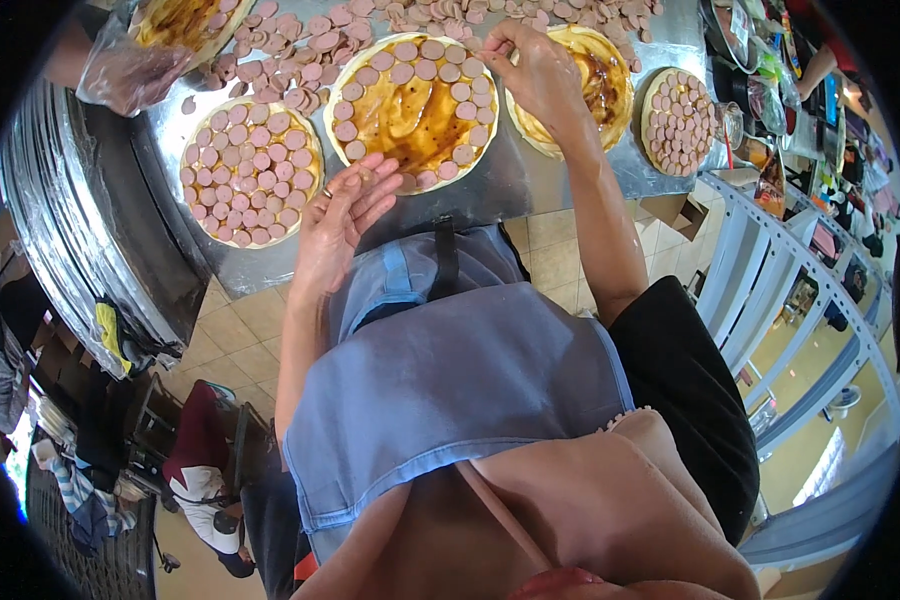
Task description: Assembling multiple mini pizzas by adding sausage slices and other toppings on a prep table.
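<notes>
Head view: our right hand pinches sausage slice, grip closed on it at far rim of sauced pizza base, filling ring. Our left hand open, slices cupped near finished base on bench.

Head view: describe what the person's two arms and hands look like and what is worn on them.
Both forearms are bare, no gloves or wristbands. The left hand wears a thin ring on one finger. The right hand shows no ring. A short black sleeve covers the right upper arm.
</notes>
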`<state>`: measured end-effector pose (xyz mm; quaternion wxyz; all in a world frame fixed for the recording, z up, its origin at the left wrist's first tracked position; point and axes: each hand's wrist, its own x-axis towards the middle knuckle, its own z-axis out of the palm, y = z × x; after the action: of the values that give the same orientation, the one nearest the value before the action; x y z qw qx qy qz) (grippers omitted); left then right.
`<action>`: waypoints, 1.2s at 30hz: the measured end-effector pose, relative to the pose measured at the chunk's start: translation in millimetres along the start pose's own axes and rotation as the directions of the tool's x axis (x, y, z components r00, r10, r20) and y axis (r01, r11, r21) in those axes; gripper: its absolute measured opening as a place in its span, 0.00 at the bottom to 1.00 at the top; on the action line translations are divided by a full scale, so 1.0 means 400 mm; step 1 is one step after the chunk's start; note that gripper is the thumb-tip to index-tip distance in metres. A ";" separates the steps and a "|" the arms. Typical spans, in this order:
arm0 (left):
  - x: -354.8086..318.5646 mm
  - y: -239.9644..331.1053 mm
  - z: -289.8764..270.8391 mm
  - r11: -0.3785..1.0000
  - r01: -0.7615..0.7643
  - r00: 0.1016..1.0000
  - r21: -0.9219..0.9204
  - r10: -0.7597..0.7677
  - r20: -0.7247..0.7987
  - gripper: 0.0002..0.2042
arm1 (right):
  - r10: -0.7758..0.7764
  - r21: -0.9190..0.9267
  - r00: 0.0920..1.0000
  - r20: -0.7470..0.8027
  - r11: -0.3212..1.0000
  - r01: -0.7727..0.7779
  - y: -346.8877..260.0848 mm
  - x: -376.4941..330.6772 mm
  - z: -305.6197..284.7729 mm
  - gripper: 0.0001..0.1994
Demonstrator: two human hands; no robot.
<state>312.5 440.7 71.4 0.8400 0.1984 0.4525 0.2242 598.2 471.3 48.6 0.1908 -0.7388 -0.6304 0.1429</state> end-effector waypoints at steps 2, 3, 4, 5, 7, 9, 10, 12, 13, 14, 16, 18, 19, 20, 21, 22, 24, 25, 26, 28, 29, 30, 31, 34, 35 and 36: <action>-0.002 -0.001 -0.003 1.000 -0.011 1.000 0.001 0.011 -0.004 0.23 | 0.055 0.272 0.998 0.040 0.960 -0.064 -0.043 0.002 0.000 0.07; -0.004 -0.002 -0.005 1.000 -0.015 1.000 -0.001 0.015 -0.015 0.23 | 0.058 0.380 0.993 0.102 0.920 -0.093 -0.060 0.002 0.015 0.08; -0.007 -0.002 -0.006 1.000 -0.019 0.999 -0.003 0.019 -0.026 0.23 | 0.053 0.379 0.993 0.104 0.921 -0.089 -0.077 0.002 0.032 0.08; -0.008 0.000 -0.006 1.000 -0.021 0.999 -0.005 0.021 -0.025 0.23 | 0.034 0.404 0.984 0.174 0.909 -0.102 -0.091 0.000 0.052 0.09; -0.012 0.002 -0.005 1.000 -0.022 1.000 -0.019 0.022 -0.022 0.22 | -0.037 0.510 0.973 0.230 0.855 -0.088 -0.112 -0.003 0.099 0.09; -0.016 0.000 -0.009 0.999 -0.030 0.999 -0.023 0.029 -0.025 0.22 | -0.081 0.416 0.982 0.168 0.909 0.004 -0.122 -0.010 0.130 0.09; -0.017 0.000 -0.011 0.999 -0.036 0.999 -0.026 0.036 -0.026 0.22 | -0.131 0.309 0.985 0.109 0.947 0.091 -0.131 -0.009 0.137 0.09; -0.019 -0.002 -0.017 0.999 -0.041 0.999 -0.027 0.040 -0.029 0.22 | -0.160 0.349 0.983 0.091 0.930 0.119 -0.135 -0.005 0.148 0.08; -0.022 -0.003 -0.020 0.998 -0.050 0.998 -0.026 0.049 -0.030 0.21 | -0.185 0.274 0.981 0.055 0.948 0.163 -0.140 -0.003 0.149 0.07; -0.025 -0.005 -0.022 0.998 -0.054 0.998 -0.028 0.053 -0.032 0.21 | -0.212 0.196 0.977 0.021 0.959 0.204 -0.144 -0.002 0.149 0.06; -0.027 -0.007 -0.024 0.998 -0.052 0.998 -0.026 0.051 -0.041 0.22 | -0.203 0.200 0.979 -0.019 0.959 0.203 -0.147 -0.002 0.145 0.06; -0.026 -0.004 -0.025 0.998 -0.053 0.998 -0.029 0.052 -0.039 0.22 | -0.192 0.204 0.980 -0.058 0.958 0.200 -0.144 -0.005 0.136 0.06; -0.026 -0.004 -0.026 0.998 -0.052 0.998 -0.029 0.051 -0.036 0.22 | -0.186 0.200 0.981 -0.053 0.961 0.193 -0.140 -0.011 0.131 0.07; -0.025 -0.006 -0.028 0.998 -0.052 0.998 -0.031 0.051 -0.038 0.22 | -0.179 0.195 0.983 -0.050 0.963 0.186 -0.140 -0.017 0.127 0.08; -0.023 -0.007 -0.031 0.998 -0.051 0.998 -0.031 0.050 -0.043 0.22 | -0.181 0.195 0.982 -0.048 0.963 0.187 -0.144 -0.023 0.126 0.08; -0.022 -0.008 -0.032 0.998 -0.048 0.998 -0.029 0.047 -0.046 0.22 | -0.228 0.140 0.974 -0.014 0.964 0.228 -0.148 -0.034 0.122 0.10; -0.020 -0.008 -0.031 0.998 -0.048 0.998 -0.035 0.046 -0.038 0.22 | -0.271 0.086 0.962 0.024 0.960 0.268 -0.148 -0.048 0.123 0.11; -0.020 -0.007 -0.031 0.998 -0.049 0.998 -0.039 0.048 -0.032 0.22 | -0.284 0.044 0.958 0.037 0.958 0.283 -0.146 -0.054 0.126 0.12; -0.020 -0.007 -0.031 0.998 -0.048 0.998 -0.037 0.047 -0.031 0.22 | -0.297 0.002 0.953 0.052 0.955 0.298 -0.145 -0.057 0.128 0.13; -0.021 -0.006 -0.030 0.999 -0.036 0.999 -0.036 0.035 -0.033 0.22 | -0.310 -0.001 0.950 0.041 0.951 0.310 -0.138 -0.056 0.127 0.14; -0.021 -0.005 -0.029 0.999 -0.034 0.999 -0.035 0.033 -0.031 0.22 | -0.324 -0.005 0.945 0.032 0.946 0.324 -0.136 -0.056 0.126 0.15; -0.021 -0.003 -0.027 0.999 -0.033 0.999 -0.028 0.032 -0.035 0.22 | -0.321 -0.005 0.946 0.031 0.947 0.322 -0.136 -0.057 0.125 0.15; -0.020 -0.002 -0.026 0.999 -0.033 0.999 -0.023 0.032 -0.037 0.22 | -0.298 0.026 0.953 0.045 0.954 0.297 -0.139 -0.056 0.121 0.14; -0.017 -0.004 -0.026 0.999 -0.027 0.999 -0.035 0.026 -0.032 0.21 | -0.230 0.139 0.973 -0.017 0.963 0.230 -0.107 -0.046 0.114 0.12; -0.019 -0.004 -0.028 0.999 -0.028 0.999 -0.036 0.027 -0.035 0.21 | -0.182 0.227 0.979 -0.088 0.954 0.198 -0.086 -0.040 0.110 0.11; -0.020 -0.004 -0.030 0.999 -0.032 0.999 -0.033 0.030 -0.039 0.21 | -0.184 0.230 0.979 -0.086 0.953 0.199 -0.062 -0.035 0.100 0.11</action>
<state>298.7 436.4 69.9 0.8308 0.1866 0.4616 0.2487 555.9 465.1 24.2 0.3106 -0.6503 -0.6710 0.1742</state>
